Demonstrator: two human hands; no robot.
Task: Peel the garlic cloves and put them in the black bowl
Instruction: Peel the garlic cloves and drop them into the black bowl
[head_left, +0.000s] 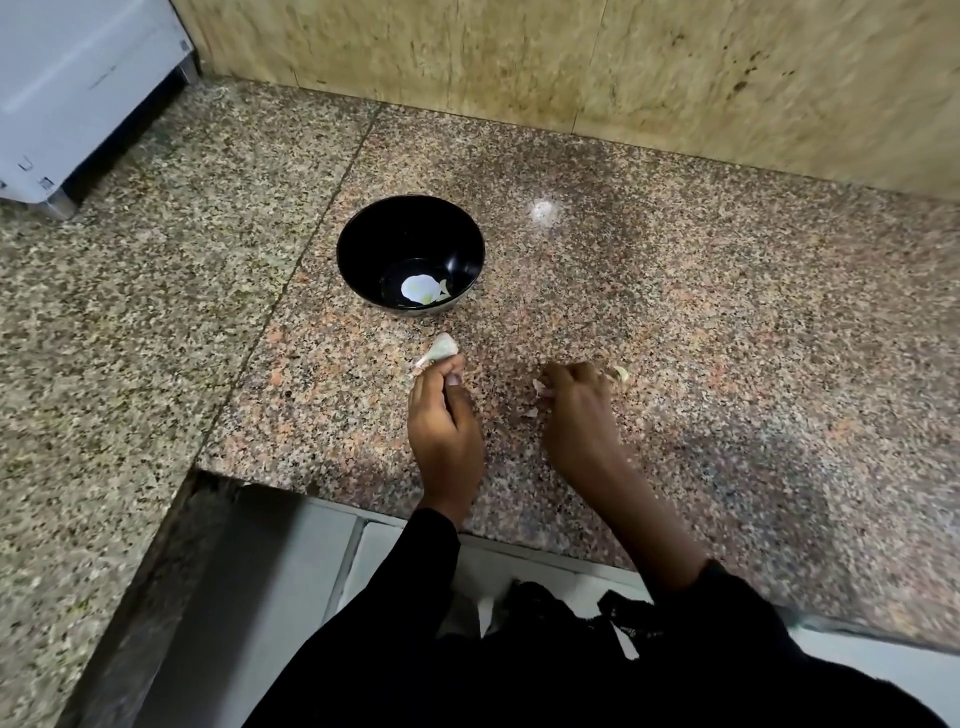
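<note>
The black bowl (410, 254) stands on the granite counter with pale peeled garlic (422, 289) lying at its bottom. Just in front of it, my left hand (442, 415) pinches a garlic clove (440, 351) still in its papery skin, its tip pointing toward the bowl. To the right, my right hand (576, 402) is blurred, knuckles up, with its fingers curled down onto the counter. A small pale clove (621, 373) lies by its fingertips, and bits of skin (537, 387) sit at its left side. Whether it holds anything is hidden.
The speckled granite counter (701, 322) runs back to a yellowish stone wall (571, 62). A white appliance (67, 93) stands at the far left corner. The counter's front edge (519, 535) lies under my forearms, with white cabinet fronts below.
</note>
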